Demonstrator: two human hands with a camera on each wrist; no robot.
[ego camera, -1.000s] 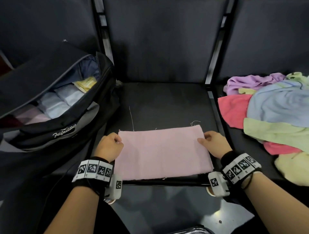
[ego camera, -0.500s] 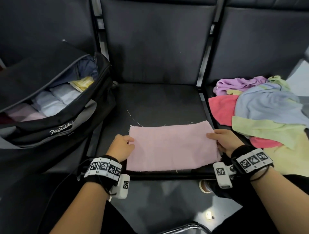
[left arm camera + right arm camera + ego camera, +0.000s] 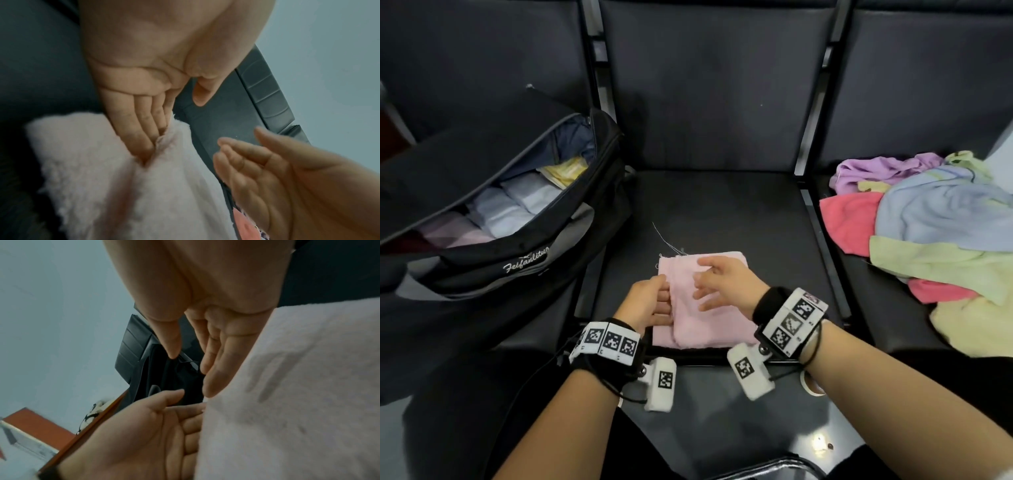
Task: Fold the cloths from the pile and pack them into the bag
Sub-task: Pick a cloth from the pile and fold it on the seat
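Note:
A pink cloth [image 3: 709,308] lies folded in half on the middle seat, its loose edges at the left. My left hand [image 3: 666,294] is at that left edge. In the left wrist view its straight fingers [image 3: 139,142] are tucked between the layers of the pink cloth [image 3: 123,194], with the thumb apart. My right hand [image 3: 703,281] hovers over the top layer with its fingers spread and holds nothing. The black bag [image 3: 524,260] stands unzipped on the left seat with folded cloths [image 3: 513,209] inside. The pile of cloths [image 3: 935,222] lies on the right seat.
Dark seat backs [image 3: 715,85] rise behind all three seats. Metal bars [image 3: 822,246] separate the middle seat from the right one. A loose thread [image 3: 664,240] lies just behind the pink cloth. The floor below the seat front is dark and glossy.
The pink cloth, spread wide before, is now folded in half, right side over left. My right hand has crossed to the left and let go of the edge. My left hand stays at the left edge.

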